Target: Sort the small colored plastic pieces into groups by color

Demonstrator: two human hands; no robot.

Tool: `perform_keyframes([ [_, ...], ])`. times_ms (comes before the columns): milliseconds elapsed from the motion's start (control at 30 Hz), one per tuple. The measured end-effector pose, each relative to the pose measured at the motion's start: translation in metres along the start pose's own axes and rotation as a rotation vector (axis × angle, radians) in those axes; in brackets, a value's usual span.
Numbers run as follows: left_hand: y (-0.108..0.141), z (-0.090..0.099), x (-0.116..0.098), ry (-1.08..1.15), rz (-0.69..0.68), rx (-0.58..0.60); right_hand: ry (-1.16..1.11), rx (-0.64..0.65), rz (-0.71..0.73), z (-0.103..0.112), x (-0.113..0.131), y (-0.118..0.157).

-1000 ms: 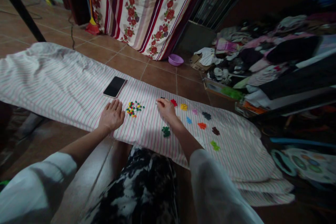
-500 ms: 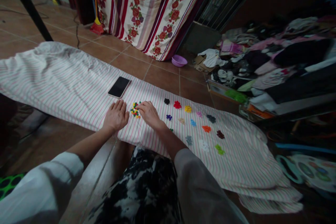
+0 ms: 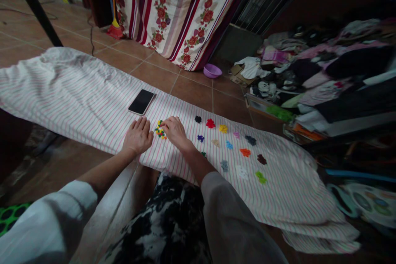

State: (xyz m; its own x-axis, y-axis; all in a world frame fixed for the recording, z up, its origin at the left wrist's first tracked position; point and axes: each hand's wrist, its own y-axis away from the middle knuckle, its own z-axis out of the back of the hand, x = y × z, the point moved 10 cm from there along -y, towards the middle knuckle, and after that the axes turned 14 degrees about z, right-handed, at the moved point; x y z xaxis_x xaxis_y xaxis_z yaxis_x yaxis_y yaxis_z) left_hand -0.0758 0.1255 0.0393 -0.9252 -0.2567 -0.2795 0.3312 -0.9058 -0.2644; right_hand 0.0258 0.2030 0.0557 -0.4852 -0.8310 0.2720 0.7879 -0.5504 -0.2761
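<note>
My left hand (image 3: 139, 135) lies flat on the striped cloth (image 3: 102, 111), fingers stretched out, just left of a small mixed pile of colored pieces (image 3: 160, 131) in yellow, green, red and orange. From the right, my right hand (image 3: 175, 132) reaches to that pile, its thumb and fingertips drawn together at its edge. Whatever the fingertips hold is too small to make out. Right of this hand lie several one-color heaps of like small pieces, among them a black heap (image 3: 198, 119), a red heap (image 3: 210, 123), a yellow heap (image 3: 223, 128) and a dark blue heap (image 3: 200, 138).
A smartphone (image 3: 141, 102) rests on the cloth beyond my left hand. Farther right are an orange heap (image 3: 245, 152) and a lime green heap (image 3: 260, 177). A purple basin (image 3: 212, 71) stands on the tiled floor by a flowered curtain (image 3: 192, 12). Clothes (image 3: 321, 66) are piled at the right.
My right hand's fingers have shifted slightly at the edge of the mixed pile. My left hand stays flat in place. The whole view has moved a little.
</note>
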Motion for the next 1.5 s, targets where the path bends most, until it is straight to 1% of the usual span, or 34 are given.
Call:
perform_keyframes([
  [133, 0.0, 0.0, 0.0, 0.006, 0.007, 0.018, 0.022, 0.02, -0.031, -0.002, -0.002, -0.001],
  [400, 0.0, 0.003, -0.002, 0.001, 0.008, 0.031, 0.086, 0.111, -0.158, -0.002, -0.004, -0.005],
  [500, 0.0, 0.003, -0.002, -0.003, 0.006, 0.03, 0.084, 0.096, -0.167, -0.002, -0.003, -0.006],
  [600, 0.0, 0.003, -0.001, 0.001, 0.004, 0.023, 0.032, 0.032, -0.147, -0.001, -0.005, -0.005],
  [667, 0.0, 0.003, -0.001, 0.013, 0.006, 0.015, -0.039, -0.039, -0.144, 0.001, -0.009, -0.001],
  [733, 0.0, 0.003, 0.0, 0.024, 0.008, 0.006, -0.162, -0.12, -0.169, 0.002, -0.017, 0.006],
  [967, 0.0, 0.005, -0.002, 0.023, 0.0, 0.022, -0.791, -0.406, -0.355, -0.005, -0.048, 0.032],
  [1100, 0.0, 0.003, -0.002, 0.001, 0.004, 0.035, -1.059, -0.473, -0.451, -0.012, -0.055, 0.04],
  [1233, 0.0, 0.002, 0.0, 0.0, -0.001, 0.026, -1.161, -0.528, -0.481, -0.008, -0.055, 0.047],
  [1367, 0.0, 0.004, -0.001, 0.0, -0.01, 0.015, -1.182, -0.526, -0.479, -0.005, -0.055, 0.052],
  [1500, 0.0, 0.005, -0.001, -0.003, -0.01, 0.014, -1.159, -0.529, -0.495, -0.004, -0.061, 0.06],
])
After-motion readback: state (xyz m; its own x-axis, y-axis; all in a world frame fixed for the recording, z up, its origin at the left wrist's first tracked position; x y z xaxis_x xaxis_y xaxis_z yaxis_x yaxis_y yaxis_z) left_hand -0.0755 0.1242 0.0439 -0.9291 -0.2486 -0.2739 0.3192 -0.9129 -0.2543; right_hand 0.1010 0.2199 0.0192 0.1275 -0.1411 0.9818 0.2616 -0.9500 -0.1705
